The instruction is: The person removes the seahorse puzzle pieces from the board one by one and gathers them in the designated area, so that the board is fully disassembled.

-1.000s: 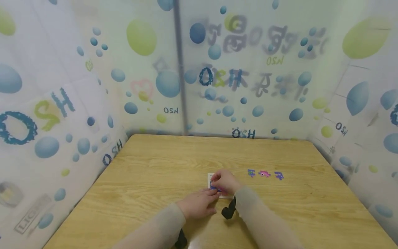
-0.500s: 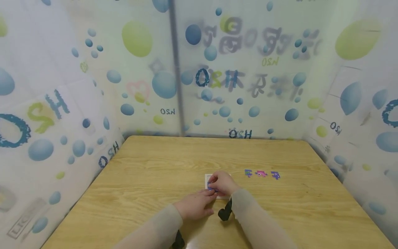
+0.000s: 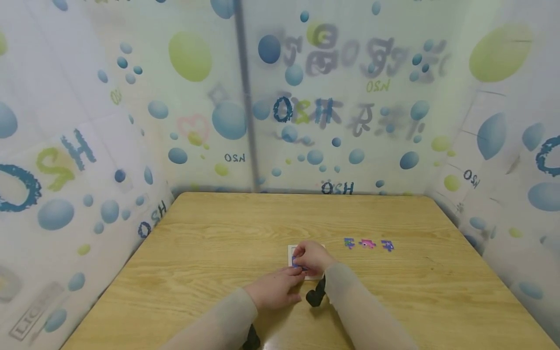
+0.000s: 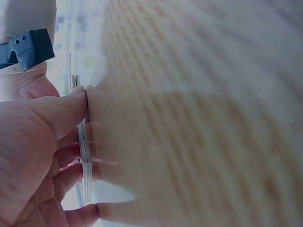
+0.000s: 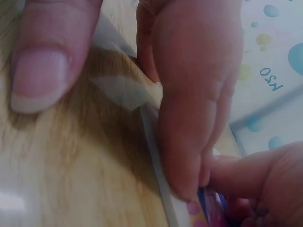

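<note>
A small white-framed puzzle board [image 3: 290,251] lies on the table, largely covered by both hands. My left hand [image 3: 275,290] rests on its near left edge with straight fingers, the thumb apart on the tabletop. Over the board, my right hand [image 3: 316,257] bends its fingers and thumb together at a blue puzzle piece [image 3: 294,261], which they mostly hide. In the right wrist view, the board's pale edge [image 5: 156,163] runs under the left fingers, beside blue and pink print. The left wrist view catches the board [image 4: 85,156] edge-on against the left fingers.
Three loose puzzle pieces lie in a row right of the board: a blue-green one [image 3: 349,243], a pink one [image 3: 367,244] and a purple one [image 3: 387,245]. Printed curtains [image 3: 385,146] stand round the wooden table [image 3: 210,233].
The head view has shifted slightly, so the whole scene sits a little farther left. The right fingers have stayed at the blue piece, and the left hand still rests on the board.
</note>
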### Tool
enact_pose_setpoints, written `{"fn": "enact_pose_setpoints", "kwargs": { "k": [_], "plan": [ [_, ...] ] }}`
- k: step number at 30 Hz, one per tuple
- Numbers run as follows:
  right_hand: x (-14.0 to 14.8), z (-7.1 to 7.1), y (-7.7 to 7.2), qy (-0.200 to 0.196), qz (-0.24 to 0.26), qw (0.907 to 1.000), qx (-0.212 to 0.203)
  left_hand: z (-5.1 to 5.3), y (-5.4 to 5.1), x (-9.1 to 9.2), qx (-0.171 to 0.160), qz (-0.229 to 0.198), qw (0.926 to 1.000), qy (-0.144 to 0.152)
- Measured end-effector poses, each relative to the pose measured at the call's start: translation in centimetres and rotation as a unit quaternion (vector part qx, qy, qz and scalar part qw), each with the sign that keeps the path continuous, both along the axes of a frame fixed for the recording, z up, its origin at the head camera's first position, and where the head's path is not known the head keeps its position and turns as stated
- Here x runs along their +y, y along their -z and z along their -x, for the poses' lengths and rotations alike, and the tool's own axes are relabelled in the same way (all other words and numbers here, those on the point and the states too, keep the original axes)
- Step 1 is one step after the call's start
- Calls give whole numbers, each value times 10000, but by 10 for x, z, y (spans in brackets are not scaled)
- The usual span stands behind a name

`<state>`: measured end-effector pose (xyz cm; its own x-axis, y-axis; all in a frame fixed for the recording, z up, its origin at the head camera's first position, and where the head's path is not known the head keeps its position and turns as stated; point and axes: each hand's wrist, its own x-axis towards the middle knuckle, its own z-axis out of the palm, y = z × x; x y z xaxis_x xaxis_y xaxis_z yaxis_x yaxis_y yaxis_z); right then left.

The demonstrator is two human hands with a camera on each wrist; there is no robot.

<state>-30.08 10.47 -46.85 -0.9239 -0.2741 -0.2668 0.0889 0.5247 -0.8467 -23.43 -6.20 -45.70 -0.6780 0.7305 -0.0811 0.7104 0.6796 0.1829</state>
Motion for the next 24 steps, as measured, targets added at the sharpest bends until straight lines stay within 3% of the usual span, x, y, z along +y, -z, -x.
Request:
{"fn": "enact_pose_setpoints", "kwargs": {
  "k": [14,24],
  "plan": [
    [-3,0,-7,178,-182,9994,-243,-2,-2,1,-23,-48,10000,-13],
    [-1,-3,-5,93,-9,10000,11,0,0,0,32,-75,10000,38]
  ]
}}
